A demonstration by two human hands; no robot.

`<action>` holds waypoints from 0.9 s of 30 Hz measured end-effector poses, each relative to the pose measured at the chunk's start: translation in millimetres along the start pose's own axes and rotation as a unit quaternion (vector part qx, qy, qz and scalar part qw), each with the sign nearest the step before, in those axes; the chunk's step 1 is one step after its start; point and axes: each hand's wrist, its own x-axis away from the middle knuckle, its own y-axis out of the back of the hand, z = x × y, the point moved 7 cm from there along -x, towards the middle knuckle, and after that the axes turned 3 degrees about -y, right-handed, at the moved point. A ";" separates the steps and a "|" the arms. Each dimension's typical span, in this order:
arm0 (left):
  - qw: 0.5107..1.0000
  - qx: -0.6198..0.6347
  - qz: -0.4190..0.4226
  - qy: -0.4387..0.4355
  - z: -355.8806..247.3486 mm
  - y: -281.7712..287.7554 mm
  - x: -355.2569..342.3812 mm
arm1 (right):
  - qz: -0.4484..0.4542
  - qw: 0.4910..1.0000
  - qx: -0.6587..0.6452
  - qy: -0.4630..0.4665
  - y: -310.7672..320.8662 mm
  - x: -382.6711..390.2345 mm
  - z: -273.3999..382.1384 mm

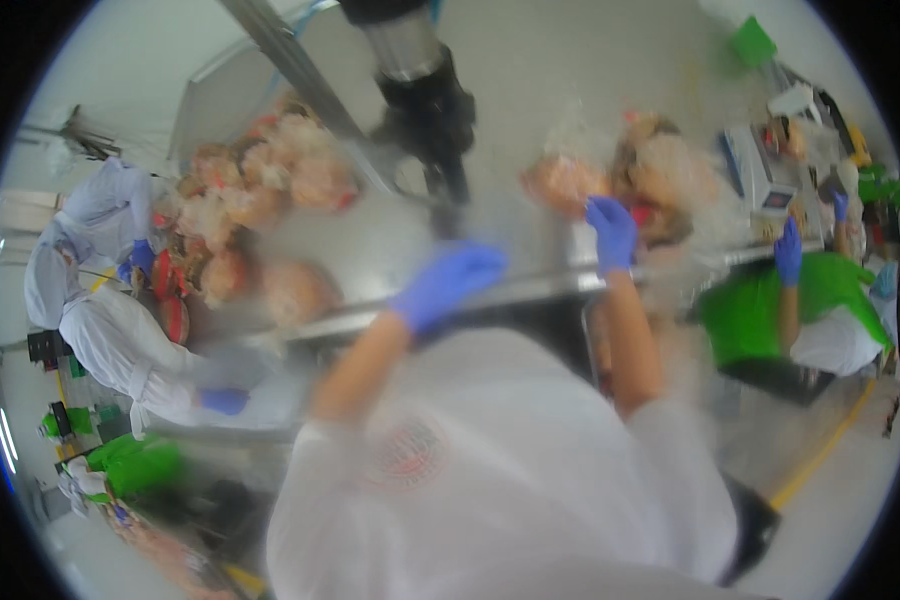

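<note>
Gloves, blue, cover both hands above a steel desk (530, 285). The right hand (612, 232) pinches the edge of a clear bag (566, 180) of pinkish food lying on the desk beside a heap of like bags (670, 170). The left hand (448, 285) blurs over the desk's front edge; I cannot tell whether it grips anything. Another heap (260, 200) sits well to the left. Judging by this, the bag is gripped but not lifted, and both heaps remain.

Blue-gloved left hand (448, 283), blue-gloved right hand (612, 230), pinkish-orange bagged meat (567, 180), silver steel table (390, 245)
</note>
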 end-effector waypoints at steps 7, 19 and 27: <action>0.946 0.015 -0.249 -0.207 -201.9 136.6 64.2 | 0.048 0.973 -0.079 0.210 -63.1 -17.4 306.9; 0.802 0.074 -0.355 -0.474 -458.6 309.7 61.2 | 0.270 0.833 -0.206 0.436 -274.5 -21.9 645.2; 0.830 0.163 -0.333 -0.417 -500.2 329.0 34.0 | 0.299 0.844 -0.221 0.386 -341.4 -51.4 680.3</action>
